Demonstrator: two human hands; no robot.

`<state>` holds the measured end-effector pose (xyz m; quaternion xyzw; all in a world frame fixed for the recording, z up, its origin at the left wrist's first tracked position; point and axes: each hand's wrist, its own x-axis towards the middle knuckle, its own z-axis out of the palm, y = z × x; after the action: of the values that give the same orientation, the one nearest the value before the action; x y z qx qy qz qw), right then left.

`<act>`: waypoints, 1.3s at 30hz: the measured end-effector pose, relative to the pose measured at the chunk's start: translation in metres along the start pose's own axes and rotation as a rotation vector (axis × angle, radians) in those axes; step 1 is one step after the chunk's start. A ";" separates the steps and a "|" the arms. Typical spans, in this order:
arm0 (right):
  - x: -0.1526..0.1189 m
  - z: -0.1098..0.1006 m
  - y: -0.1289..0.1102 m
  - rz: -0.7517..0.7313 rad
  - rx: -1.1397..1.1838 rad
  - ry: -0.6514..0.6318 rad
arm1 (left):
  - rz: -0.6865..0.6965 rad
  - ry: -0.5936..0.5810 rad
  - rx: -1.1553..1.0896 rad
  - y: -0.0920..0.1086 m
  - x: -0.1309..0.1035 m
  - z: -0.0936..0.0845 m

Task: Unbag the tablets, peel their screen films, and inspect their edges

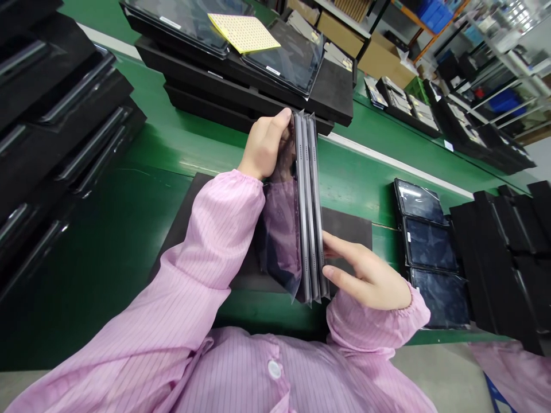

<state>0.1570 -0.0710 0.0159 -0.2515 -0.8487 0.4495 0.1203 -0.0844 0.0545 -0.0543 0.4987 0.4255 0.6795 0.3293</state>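
Three tablets (306,206) in clear plastic film stand on edge, pressed side by side, over a black foam mat (350,229). My left hand (267,143) grips their far upper end, its fingers closed around the edge and partly hidden behind the leftmost screen. At the near right side, my right hand (365,272) touches the rightmost tablet with its fingertips, thumb and fingers apart. The film sticks out in points at both ends of the bundle.
Black foam trays (336,97) with wrapped tablets and a yellow dotted sheet (244,32) lie beyond my hands. Stacked trays with tablets (55,86) rise at the left. Wrapped tablets (430,244) lie on the green bench (172,143) at the right, beside more black trays (486,258).
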 end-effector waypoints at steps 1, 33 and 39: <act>0.001 0.000 -0.001 0.009 0.008 0.010 | -0.004 0.009 0.002 0.001 0.000 0.001; -0.003 0.018 0.029 0.235 0.574 0.059 | 0.030 0.051 0.115 -0.001 -0.001 -0.004; -0.003 0.027 0.029 0.251 0.616 0.110 | 0.004 0.070 0.137 -0.004 0.000 -0.005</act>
<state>0.1574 -0.0779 -0.0229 -0.3294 -0.6276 0.6820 0.1799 -0.0888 0.0550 -0.0583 0.4968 0.4810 0.6667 0.2780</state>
